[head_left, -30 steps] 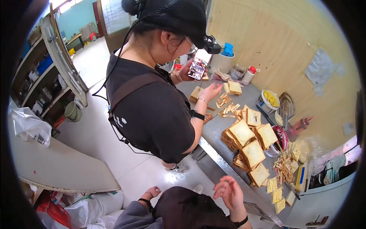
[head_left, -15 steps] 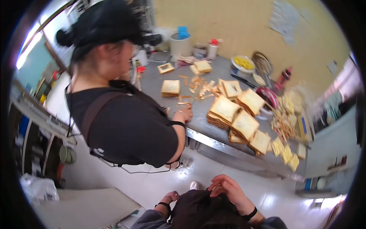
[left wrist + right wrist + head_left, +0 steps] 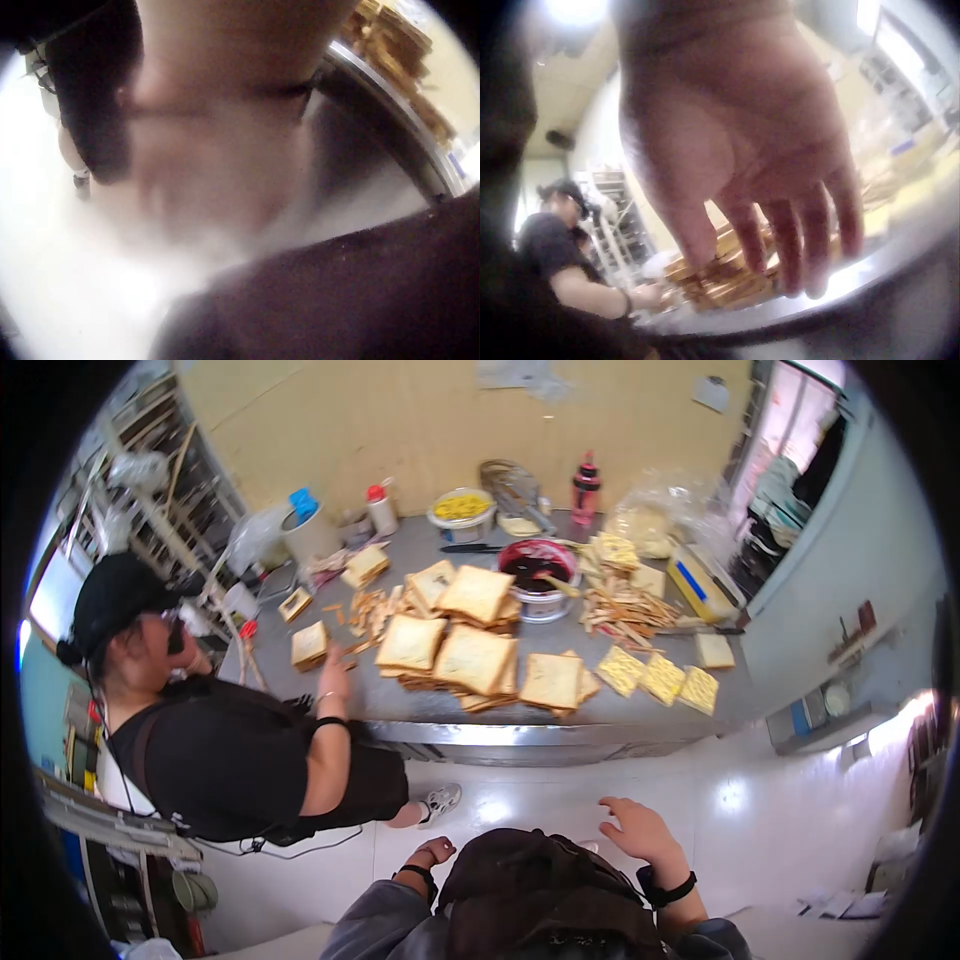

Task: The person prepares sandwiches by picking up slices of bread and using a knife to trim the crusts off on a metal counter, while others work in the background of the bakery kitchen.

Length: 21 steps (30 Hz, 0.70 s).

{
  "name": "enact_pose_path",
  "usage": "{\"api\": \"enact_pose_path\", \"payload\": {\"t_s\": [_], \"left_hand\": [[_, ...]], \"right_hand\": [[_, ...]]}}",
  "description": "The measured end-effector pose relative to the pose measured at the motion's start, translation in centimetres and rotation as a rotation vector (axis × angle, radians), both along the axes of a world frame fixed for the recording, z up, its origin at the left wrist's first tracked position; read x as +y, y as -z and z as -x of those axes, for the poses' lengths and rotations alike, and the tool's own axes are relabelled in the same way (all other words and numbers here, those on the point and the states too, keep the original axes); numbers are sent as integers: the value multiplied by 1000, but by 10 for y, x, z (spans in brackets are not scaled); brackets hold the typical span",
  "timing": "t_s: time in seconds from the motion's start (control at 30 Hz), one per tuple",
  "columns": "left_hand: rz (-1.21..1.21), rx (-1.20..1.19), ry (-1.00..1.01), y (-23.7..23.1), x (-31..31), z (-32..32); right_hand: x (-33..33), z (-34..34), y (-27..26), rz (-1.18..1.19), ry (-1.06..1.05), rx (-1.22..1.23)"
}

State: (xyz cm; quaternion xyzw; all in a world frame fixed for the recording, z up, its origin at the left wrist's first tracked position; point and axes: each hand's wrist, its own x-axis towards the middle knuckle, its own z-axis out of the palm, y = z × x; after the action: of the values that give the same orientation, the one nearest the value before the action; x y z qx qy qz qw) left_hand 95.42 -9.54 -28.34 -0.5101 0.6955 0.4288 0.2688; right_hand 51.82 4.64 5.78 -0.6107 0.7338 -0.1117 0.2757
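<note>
My right hand [image 3: 642, 830] hangs in the air short of the table's front edge. In the right wrist view its fingers [image 3: 786, 247] are spread and the palm holds nothing. My left hand [image 3: 436, 850] hangs low by my body, fingers loosely bent, and is badly blurred in the left wrist view. Neither hand touches the food. Nearest to them on the metal table [image 3: 560, 732] are stacks of filled toast sandwiches [image 3: 475, 658], a lower stack [image 3: 552, 680] to their right, and several yellow-topped bread slices [image 3: 662, 678].
Behind the stacks stand a tub of dark red jam [image 3: 540, 565], a tub of yellow filling [image 3: 462, 508] and a pink squeeze bottle [image 3: 585, 490]. Cut crusts [image 3: 625, 605] lie in a heap. Another person [image 3: 230, 750] in black stands at the table's left. A metal shelf [image 3: 810, 720] is at right.
My view has swung right, so the table now lies straight ahead and the other person is farther left. My right hand has moved right and its fingers have straightened.
</note>
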Motion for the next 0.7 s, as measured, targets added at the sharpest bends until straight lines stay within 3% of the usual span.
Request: {"api": "enact_pose_path", "payload": {"t_s": [0.1,0.2,0.3,0.47,0.53,0.7], "left_hand": [[23,46,58,3,1,46],[56,96,160,8,1,104],[103,203,253,3,2,183],[58,460,419,-84,13,353],[138,576,588,-127,23,408],[149,779,697,-205,30,497]], "right_hand": [[75,65,21,23,187,-57],[133,105,4,-64,471,-211],[187,140,11,-53,617,-190],[241,183,3,-25,786,-242],[247,198,0,-19,815,-288],[225,242,11,-23,784,-352]]}}
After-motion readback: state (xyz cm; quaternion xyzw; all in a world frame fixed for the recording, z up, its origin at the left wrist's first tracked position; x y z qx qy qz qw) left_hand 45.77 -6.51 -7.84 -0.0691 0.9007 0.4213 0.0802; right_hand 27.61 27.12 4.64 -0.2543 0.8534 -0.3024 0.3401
